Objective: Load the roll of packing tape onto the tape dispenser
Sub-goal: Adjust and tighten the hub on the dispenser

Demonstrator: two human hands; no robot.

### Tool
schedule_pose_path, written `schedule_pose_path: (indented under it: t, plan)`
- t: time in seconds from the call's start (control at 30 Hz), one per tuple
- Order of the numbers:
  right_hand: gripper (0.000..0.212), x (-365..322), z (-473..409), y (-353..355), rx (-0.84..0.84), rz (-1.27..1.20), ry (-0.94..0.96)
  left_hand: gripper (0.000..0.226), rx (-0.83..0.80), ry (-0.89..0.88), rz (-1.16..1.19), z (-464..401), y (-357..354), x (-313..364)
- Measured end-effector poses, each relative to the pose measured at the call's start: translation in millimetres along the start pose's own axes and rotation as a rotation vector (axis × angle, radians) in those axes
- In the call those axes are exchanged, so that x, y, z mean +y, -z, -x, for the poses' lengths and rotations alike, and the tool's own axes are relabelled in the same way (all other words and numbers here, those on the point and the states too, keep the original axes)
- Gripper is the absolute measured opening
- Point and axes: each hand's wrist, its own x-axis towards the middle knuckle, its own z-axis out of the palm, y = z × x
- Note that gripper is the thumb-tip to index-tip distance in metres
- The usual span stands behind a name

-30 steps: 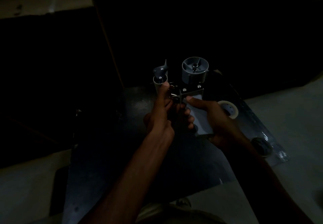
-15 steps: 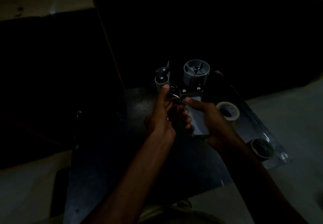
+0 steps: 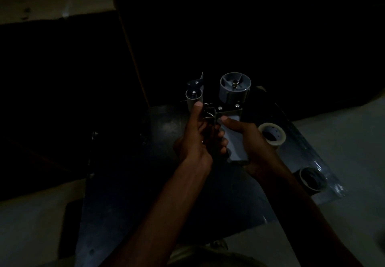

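Tape dispenser (image 3: 229, 108) held up in dim light by both hands, its empty grey hub (image 3: 235, 87) beyond the right hand. Right hand (image 3: 248, 141) is wrapped around the pale handle, thumb along its top. Left hand (image 3: 195, 139) grips the frame's other side, one fingertip pressed against the small roller (image 3: 193, 98). Roll of packing tape (image 3: 271, 134) lies on the dark surface (image 3: 129, 183), just right of the right hand, untouched. A second, darker roll (image 3: 311, 180) lies nearer, further right.
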Motion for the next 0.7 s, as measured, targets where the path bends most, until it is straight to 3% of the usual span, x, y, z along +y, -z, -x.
schedule_pose_path:
  t: [0.37, 0.53, 0.7]
  plan:
    - [0.02, 0, 2, -2, 0.017, 0.022, 0.01, 0.075, -0.007, 0.008, 0.009, -6, 5, -7]
    - [0.018, 2, -4, -1, 0.015, -0.029, 0.008, 0.066, -0.022, 0.0, 0.004, -5, 5, -14]
    - [0.017, 4, -7, 3, -0.019, -0.037, 0.01, 0.071, -0.055, -0.021, -0.005, -13, 9, -19]
